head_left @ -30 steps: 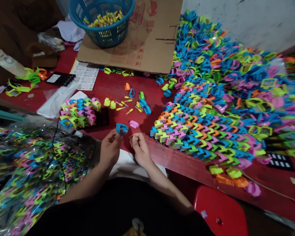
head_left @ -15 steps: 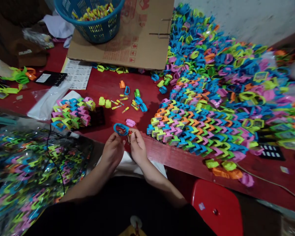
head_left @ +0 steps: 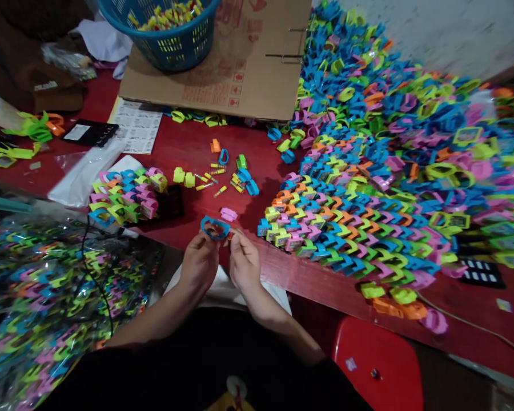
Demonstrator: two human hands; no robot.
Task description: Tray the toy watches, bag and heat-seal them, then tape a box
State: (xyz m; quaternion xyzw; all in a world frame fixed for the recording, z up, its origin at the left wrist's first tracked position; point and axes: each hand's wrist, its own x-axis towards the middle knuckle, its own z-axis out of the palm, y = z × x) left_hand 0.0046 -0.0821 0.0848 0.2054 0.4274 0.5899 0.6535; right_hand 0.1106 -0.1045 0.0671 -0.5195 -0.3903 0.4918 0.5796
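Note:
At the table's front edge, my left hand (head_left: pixel 200 260) is closed on a blue toy watch (head_left: pixel 215 228), its loop standing above the fingertips. My right hand (head_left: pixel 245 258) pinches a small red and yellow piece (head_left: pixel 230 236) against the right side of the blue watch. Just beyond the hands lies a pink toy watch (head_left: pixel 228 214). Farther back, several small yellow striped sticks (head_left: pixel 217 169) are scattered near a yellow watch pair (head_left: pixel 184 177), an orange one (head_left: pixel 215 146), a green one (head_left: pixel 241 161) and blue ones (head_left: pixel 252 186).
A blue basket (head_left: pixel 175 48) of small yellow pieces stands on a cardboard box (head_left: pixel 257 63). Rows of colourful watches (head_left: pixel 346 228) and a large heap fill the right. A smaller stack (head_left: pixel 126 194) sits left. Bagged watches (head_left: pixel 60 308) lie lower left; a red stool (head_left: pixel 377 365) is lower right.
The blue watch has tilted and turned between my hands, and my right fingers have shifted slightly at its right end. The whole view has moved slightly.

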